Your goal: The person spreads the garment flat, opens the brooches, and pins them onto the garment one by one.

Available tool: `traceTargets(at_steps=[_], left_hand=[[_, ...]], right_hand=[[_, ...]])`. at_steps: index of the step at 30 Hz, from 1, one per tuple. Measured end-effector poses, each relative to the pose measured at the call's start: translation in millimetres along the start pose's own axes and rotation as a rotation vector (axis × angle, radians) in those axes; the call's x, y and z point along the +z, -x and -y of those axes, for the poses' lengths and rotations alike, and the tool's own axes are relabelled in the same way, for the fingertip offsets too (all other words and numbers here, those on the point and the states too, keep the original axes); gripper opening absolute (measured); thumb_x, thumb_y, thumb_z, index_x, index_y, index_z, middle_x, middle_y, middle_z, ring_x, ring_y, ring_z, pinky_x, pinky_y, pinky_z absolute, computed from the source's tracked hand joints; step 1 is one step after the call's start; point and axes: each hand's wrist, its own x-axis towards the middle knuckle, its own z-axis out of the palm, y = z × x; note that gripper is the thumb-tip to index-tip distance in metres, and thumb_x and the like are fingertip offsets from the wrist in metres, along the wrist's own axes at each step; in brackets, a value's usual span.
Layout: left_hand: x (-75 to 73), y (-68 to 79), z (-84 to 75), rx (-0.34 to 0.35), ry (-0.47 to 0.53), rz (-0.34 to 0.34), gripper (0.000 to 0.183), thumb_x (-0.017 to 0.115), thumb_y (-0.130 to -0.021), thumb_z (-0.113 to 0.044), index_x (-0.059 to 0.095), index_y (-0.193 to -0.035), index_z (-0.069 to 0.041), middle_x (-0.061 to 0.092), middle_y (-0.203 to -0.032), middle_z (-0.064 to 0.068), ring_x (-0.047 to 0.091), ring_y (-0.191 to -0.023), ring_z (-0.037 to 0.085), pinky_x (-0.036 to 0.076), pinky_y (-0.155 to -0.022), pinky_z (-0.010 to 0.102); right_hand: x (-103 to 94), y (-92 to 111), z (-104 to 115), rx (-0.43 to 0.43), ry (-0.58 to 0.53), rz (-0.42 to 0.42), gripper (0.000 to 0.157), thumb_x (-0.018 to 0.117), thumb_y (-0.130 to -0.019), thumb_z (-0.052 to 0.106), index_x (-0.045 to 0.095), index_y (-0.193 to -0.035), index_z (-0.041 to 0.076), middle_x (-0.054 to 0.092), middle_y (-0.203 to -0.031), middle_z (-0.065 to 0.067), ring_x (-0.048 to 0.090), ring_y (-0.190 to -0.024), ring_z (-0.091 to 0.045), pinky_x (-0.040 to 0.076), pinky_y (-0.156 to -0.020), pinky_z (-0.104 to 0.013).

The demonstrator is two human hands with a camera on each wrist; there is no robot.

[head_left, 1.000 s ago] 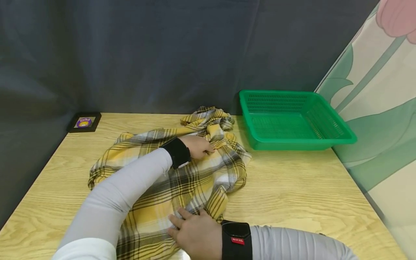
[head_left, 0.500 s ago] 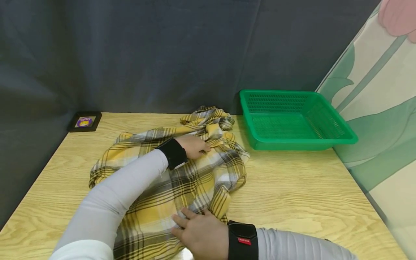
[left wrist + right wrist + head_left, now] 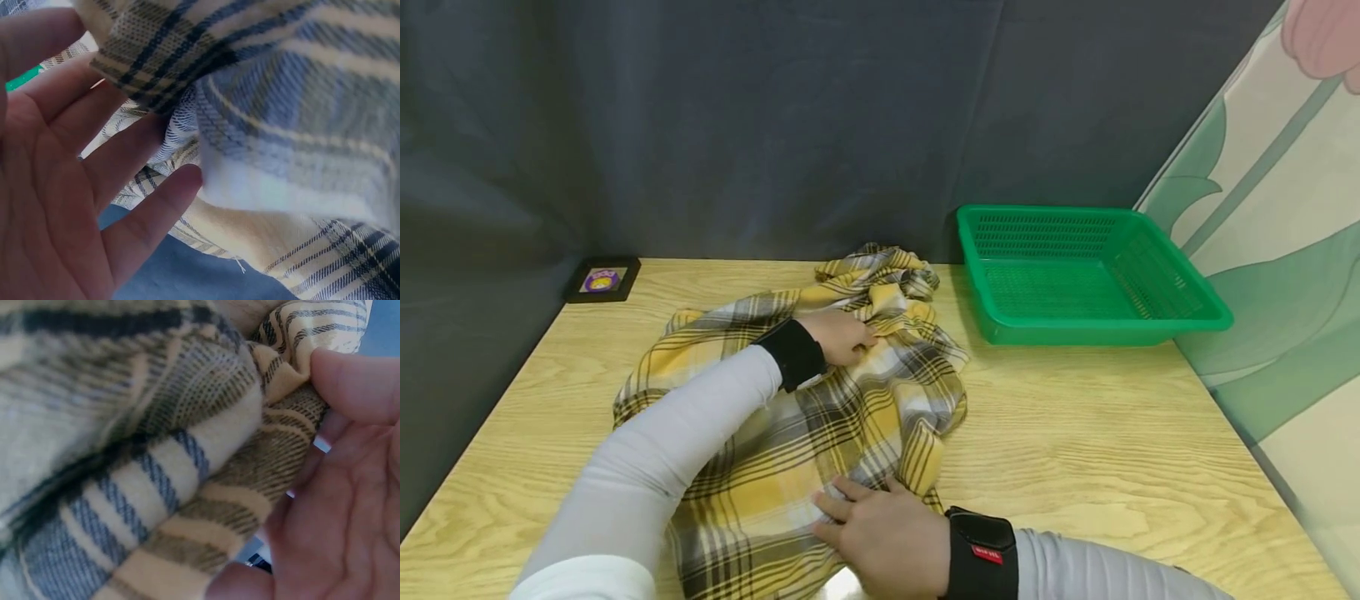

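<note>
A yellow, grey and white plaid shirt [image 3: 775, 483] lies crumpled over the wooden table. Near its bunched far end, my left hand [image 3: 838, 336] holds a bit of the cloth, seen from the back in the head view. In the left wrist view, its fingers [image 3: 140, 228] reach in under a raised fold. At the shirt's near right edge is my right hand [image 3: 891, 533], its fingers spread over the fabric. The right wrist view shows its thumb [image 3: 356, 387] against the cloth edge, with the other fingers mostly hidden behind the fold.
A green perforated plastic basket [image 3: 1101, 329] stands at the back right of the table [image 3: 1075, 450]. In the back left corner lies a small black square object [image 3: 601, 280] with a purple and yellow picture. A dark curtain [image 3: 775, 125] hangs behind.
My right hand has slid right, drawing the near part of the shirt along. My left hand has shifted slightly left. The head view has turned a little.
</note>
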Motion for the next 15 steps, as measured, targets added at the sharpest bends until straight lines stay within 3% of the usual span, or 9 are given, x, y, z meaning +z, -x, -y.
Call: traceTargets(at_steps=[3,5,7,9,12,15], left_hand=[[1.1,2.2,4.0,-0.002,-0.023,-0.003,0.051,0.050,-0.101,-0.017,0.041,-0.151,-0.013,0.035,-0.159,0.010,0.046,-0.060,0.017,0.032,-0.065,0.028],[2.5,3.7,5.8,-0.009,-0.033,-0.009,0.052,0.052,-0.101,-0.020,0.041,-0.151,-0.012,0.035,-0.159,0.011,0.062,-0.086,0.026,0.039,-0.077,0.030],[4.3,5.6,6.8,-0.017,-0.043,-0.020,0.052,0.054,-0.101,-0.022,0.043,-0.150,-0.010,0.038,-0.158,0.012,0.062,-0.115,0.032,0.044,-0.090,0.033],[6.3,7.9,7.1,-0.030,-0.065,-0.032,0.052,0.056,-0.101,-0.025,0.045,-0.149,-0.010,0.043,-0.155,0.012,0.058,-0.125,0.032,0.046,-0.101,0.037],[8.4,12.1,6.5,-0.050,-0.104,-0.055,0.050,0.061,-0.099,-0.027,0.052,-0.144,-0.008,0.058,-0.141,0.013,0.063,-0.108,0.026,0.046,-0.090,0.035],[8.7,16.2,5.3,-0.065,-0.110,-0.078,0.043,0.065,-0.097,-0.026,0.060,-0.136,-0.007,0.067,-0.118,0.010,0.056,-0.085,0.020,0.038,-0.076,0.033]], right_hand=[[0.0,2.9,-1.5,0.004,-0.018,-0.003,0.040,0.049,-0.104,0.037,0.052,-0.143,0.033,0.043,-0.156,0.007,0.041,-0.145,-0.020,0.054,-0.091,-0.055],[-0.3,4.5,-2.6,0.005,-0.030,0.001,0.040,0.048,-0.104,0.036,0.052,-0.144,0.033,0.043,-0.156,0.007,0.041,-0.145,-0.020,0.054,-0.091,-0.055],[-0.8,5.7,-3.4,0.006,-0.028,-0.001,0.039,0.048,-0.105,0.036,0.053,-0.143,0.033,0.043,-0.156,0.007,0.041,-0.145,-0.020,0.054,-0.092,-0.055],[-1.6,6.9,-4.1,0.004,-0.022,-0.005,0.039,0.048,-0.105,0.035,0.054,-0.143,0.032,0.044,-0.155,0.008,0.041,-0.145,-0.020,0.054,-0.092,-0.055],[-2.2,8.3,-5.4,-0.003,-0.014,-0.015,0.038,0.048,-0.105,0.035,0.054,-0.142,0.032,0.044,-0.155,0.008,0.042,-0.144,-0.019,0.053,-0.093,-0.056],[-2.4,10.2,-6.8,-0.012,-0.018,-0.023,0.038,0.048,-0.105,0.034,0.055,-0.142,0.031,0.044,-0.155,0.008,0.042,-0.145,-0.019,0.052,-0.094,-0.056]])
